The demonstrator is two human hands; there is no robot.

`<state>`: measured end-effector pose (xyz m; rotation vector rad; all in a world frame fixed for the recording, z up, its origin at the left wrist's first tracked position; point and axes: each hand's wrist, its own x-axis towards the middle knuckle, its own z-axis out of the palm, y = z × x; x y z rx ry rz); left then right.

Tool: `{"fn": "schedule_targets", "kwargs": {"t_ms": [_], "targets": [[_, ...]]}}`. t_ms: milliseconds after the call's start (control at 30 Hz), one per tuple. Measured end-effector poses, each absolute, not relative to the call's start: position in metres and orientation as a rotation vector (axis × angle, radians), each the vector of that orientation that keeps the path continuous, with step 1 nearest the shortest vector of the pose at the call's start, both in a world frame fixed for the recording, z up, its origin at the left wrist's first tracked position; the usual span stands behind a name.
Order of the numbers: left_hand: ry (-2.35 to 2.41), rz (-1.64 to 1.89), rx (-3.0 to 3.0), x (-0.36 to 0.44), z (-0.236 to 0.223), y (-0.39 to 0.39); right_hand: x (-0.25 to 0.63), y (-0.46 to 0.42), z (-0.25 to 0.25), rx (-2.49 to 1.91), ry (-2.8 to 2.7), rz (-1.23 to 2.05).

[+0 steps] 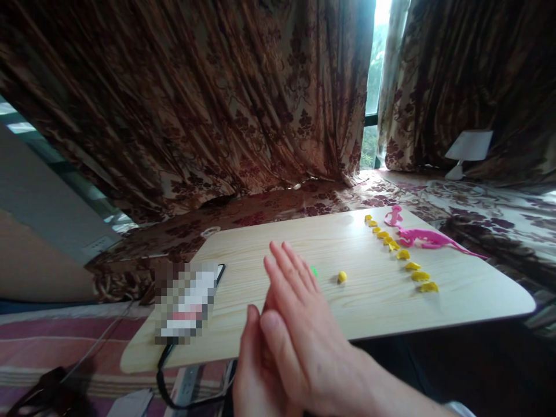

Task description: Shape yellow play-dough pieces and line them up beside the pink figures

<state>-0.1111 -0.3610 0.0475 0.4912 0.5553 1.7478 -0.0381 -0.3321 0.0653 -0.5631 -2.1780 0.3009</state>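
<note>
My right hand (304,324) lies with straight fingers pressed against my left hand (254,370), the two palms together over the front edge of the table. Whatever may be between the palms is hidden. Just beyond the right fingers, a bit of something green (314,271) shows on the tabletop, mostly covered by the hand. A small yellow ball (342,277) rests to the right of it. Farther right runs a slanting row of several yellow curved pieces (403,254), beside a bright pink soft-looking strip with a long thin tail (425,238) and a pink looped piece (394,216).
The pale wood table (260,243) has rounded corners. On its left lies a phone-like device (186,307), blurred out, with a black cable (163,376) hanging off the edge. Patterned curtains (260,104) and a white lamp (469,146) stand behind.
</note>
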Motion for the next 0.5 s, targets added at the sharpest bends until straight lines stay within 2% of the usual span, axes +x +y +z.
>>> {"fn": "schedule_targets", "kwargs": {"t_ms": [100,200,300,367,500], "targets": [[0.521,1.846,0.534,-0.118,0.053,-0.347,-0.046,-0.343,0.051,-0.370,-2.166,0.141],[0.504,1.801,0.510,-0.111,0.048,-0.342,-0.048,-0.339,0.057,-0.415,-2.224,0.230],[0.445,1.649,0.458,-0.110,0.045,-0.351,-0.039,-0.324,0.067,-0.638,-2.194,0.288],[0.432,1.556,0.442,-0.117,0.047,-0.356,-0.034,-0.323,0.061,-0.591,-2.265,0.256],[0.476,1.627,0.501,-0.116,0.047,-0.352,-0.035,-0.336,0.041,-0.562,-2.292,0.259]]}}
